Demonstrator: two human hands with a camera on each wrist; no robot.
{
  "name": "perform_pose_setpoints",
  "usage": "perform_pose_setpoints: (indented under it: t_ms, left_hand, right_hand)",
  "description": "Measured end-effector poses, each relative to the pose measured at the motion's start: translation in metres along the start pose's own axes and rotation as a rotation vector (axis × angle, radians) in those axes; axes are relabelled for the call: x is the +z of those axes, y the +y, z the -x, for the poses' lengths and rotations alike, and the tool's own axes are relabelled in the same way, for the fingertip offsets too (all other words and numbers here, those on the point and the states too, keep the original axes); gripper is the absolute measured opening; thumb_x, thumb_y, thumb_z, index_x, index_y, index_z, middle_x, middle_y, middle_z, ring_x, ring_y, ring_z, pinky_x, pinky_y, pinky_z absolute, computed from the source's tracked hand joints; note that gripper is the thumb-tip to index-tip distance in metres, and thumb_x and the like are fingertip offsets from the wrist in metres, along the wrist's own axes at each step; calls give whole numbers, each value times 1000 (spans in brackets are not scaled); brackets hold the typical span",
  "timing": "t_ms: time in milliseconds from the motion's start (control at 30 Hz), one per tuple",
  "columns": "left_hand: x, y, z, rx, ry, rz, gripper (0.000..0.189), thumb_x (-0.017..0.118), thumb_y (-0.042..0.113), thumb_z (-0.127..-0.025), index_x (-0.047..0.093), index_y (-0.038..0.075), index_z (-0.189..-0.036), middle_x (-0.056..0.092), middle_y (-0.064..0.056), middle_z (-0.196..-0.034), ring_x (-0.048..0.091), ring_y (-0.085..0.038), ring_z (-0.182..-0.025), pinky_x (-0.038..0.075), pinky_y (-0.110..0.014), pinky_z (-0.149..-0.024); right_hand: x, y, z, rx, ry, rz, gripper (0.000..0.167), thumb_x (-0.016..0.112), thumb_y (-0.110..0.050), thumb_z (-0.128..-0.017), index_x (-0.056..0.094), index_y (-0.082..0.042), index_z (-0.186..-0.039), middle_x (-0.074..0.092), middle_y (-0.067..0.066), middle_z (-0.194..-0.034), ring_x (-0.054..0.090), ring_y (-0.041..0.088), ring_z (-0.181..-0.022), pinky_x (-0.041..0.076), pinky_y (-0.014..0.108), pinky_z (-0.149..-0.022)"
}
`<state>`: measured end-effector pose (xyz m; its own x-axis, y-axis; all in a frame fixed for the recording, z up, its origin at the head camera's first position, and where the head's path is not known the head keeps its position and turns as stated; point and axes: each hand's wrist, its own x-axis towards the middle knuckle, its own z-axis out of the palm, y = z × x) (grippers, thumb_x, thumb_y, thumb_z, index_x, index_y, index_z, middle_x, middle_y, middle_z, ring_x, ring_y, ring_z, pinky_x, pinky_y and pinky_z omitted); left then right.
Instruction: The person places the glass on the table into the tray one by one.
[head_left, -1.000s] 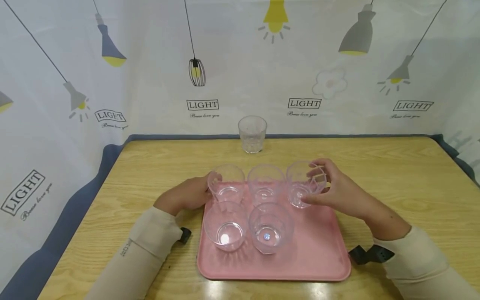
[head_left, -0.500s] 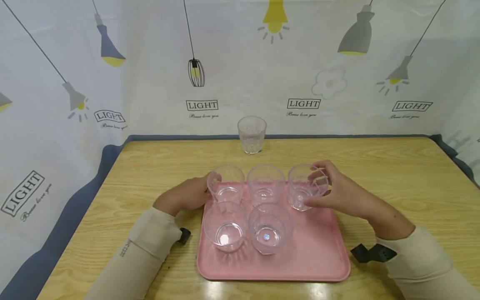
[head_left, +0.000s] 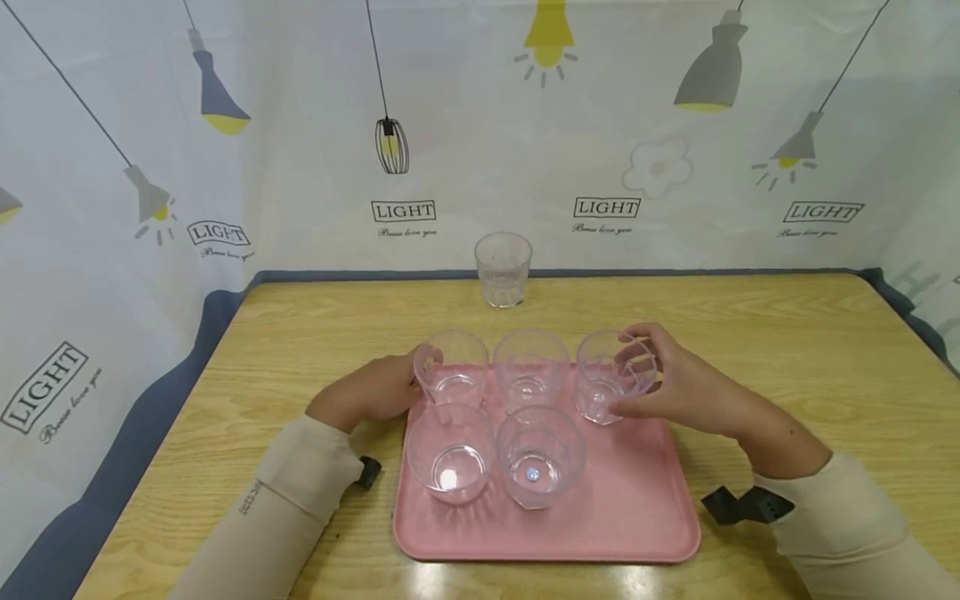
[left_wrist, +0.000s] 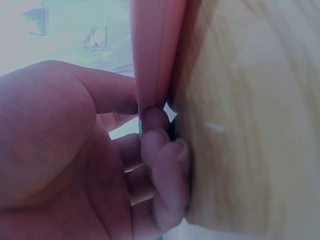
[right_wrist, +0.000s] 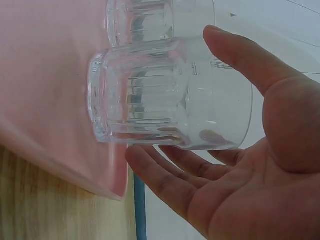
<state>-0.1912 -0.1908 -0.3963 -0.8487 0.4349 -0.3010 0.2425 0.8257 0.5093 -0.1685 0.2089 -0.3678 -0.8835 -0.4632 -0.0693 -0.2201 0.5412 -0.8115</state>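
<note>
My left hand [head_left: 378, 386] grips the far left edge of the pink tray [head_left: 630, 517]. In the left wrist view its fingers [left_wrist: 167, 170] curl at the tray's edge, beside the wooden tabletop. At the tray's far right corner, my right hand [head_left: 686, 387] is curled round a clear tumbler [head_left: 600, 392]. The right wrist view has the thumb on one side of this tumbler [right_wrist: 150, 95] and the fingers on the other; its base stands on the tray. Beside it in the back row are a middle tumbler [head_left: 528, 383] and a left tumbler [head_left: 453, 379], both upright.
Two more clear tumblers form the front row, one on the left [head_left: 452, 467] and one in the middle [head_left: 536, 467]. Another clear tumbler [head_left: 504, 271] stands behind the tray near the table's back edge. A lamp-printed cloth [head_left: 480, 125] hangs behind the wooden table [head_left: 337, 308].
My right hand has shifted slightly right and toward me with its tumbler, which settles in the tray's far right corner. The left hand and other tumblers have stayed put.
</note>
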Motion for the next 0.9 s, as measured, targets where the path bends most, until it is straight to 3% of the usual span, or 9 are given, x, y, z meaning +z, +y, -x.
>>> perform_pose_setpoints:
  t_ms: [300,567,900]
  left_hand:
    - [0,1,0,-15,3,3,54,52,34,-103,37,20,-153,48,-11,-153,47,-35,-139,36,-54,-116]
    - [0,1,1,-5,12,3,53,52,31,-103,39,18,-153,48,-11,-153,47,-36,-139,36,-55,-116]
    - [-1,1,0,4,16,-11,53,51,33,-104,38,17,-153,48,-11,-153,48,-36,-138,36,-55,-116]
  right_hand:
    - [0,0,0,-26,-10,19,105,86,-21,-80,15,-10,-157,53,27,-133,60,39,-115,56,40,-86]
    - [-1,-5,1,-41,-18,36,105,85,-22,-80,16,-13,-158,49,27,-140,57,41,-120,54,43,-89]
    - [0,-5,2,-29,-24,30,99,81,-26,-85,16,-16,-159,44,25,-147,47,44,-133,48,58,-101]
